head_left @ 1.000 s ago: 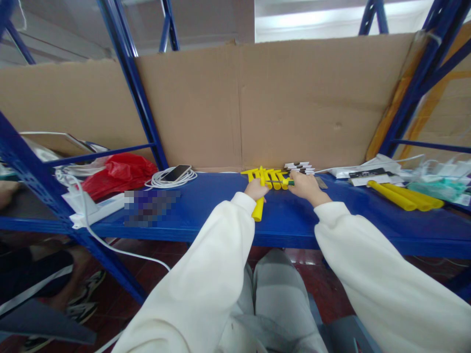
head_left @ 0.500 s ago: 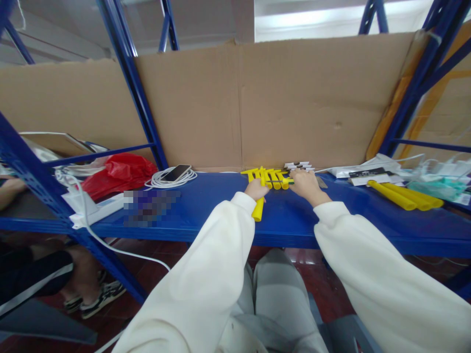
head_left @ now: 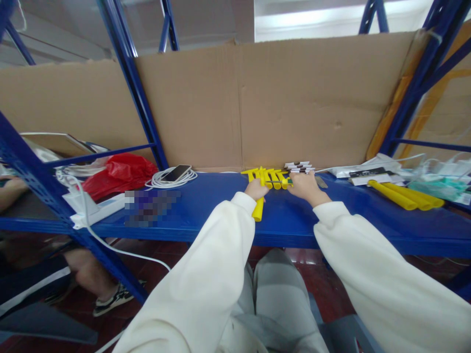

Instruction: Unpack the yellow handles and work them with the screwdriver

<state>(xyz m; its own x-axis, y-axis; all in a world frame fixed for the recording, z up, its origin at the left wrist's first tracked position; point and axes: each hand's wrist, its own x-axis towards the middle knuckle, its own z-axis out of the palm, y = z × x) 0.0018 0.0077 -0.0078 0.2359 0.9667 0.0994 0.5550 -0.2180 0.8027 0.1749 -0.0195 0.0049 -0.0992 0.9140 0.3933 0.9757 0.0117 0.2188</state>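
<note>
My left hand (head_left: pixel 256 189) is closed around a yellow T-shaped handle (head_left: pixel 258 210), with its tube-like grip pointing toward me and its head standing up behind my fingers. My right hand (head_left: pixel 304 185) is closed on the end of a screwdriver (head_left: pixel 290 182). The thin dark shaft runs left toward the head of the held handle; whether the tip touches is too small to tell. Behind my hands several more yellow T-shaped pieces (head_left: pixel 276 179) lie side by side. Just past my right fingers sits a stack of small black-and-white packets (head_left: pixel 297 166), and a flat greyish piece (head_left: pixel 321 182) lies beside that hand.
On the blue shelf (head_left: pixel 213 211), yellow tubes (head_left: pixel 405 195) lie right, near a black-and-white box (head_left: pixel 369 175). Leftward are a phone (head_left: pixel 177 172) on coiled white cable (head_left: pixel 156 181), a red bag (head_left: pixel 119 172) and a power strip (head_left: pixel 106 209). Cardboard (head_left: pixel 294 103) stands behind. Another person sits far left.
My right hand has turned slightly on the screwdriver, and its fingers cover more of the handle. My left hand stays in place. The other person's leg at far left has shifted.
</note>
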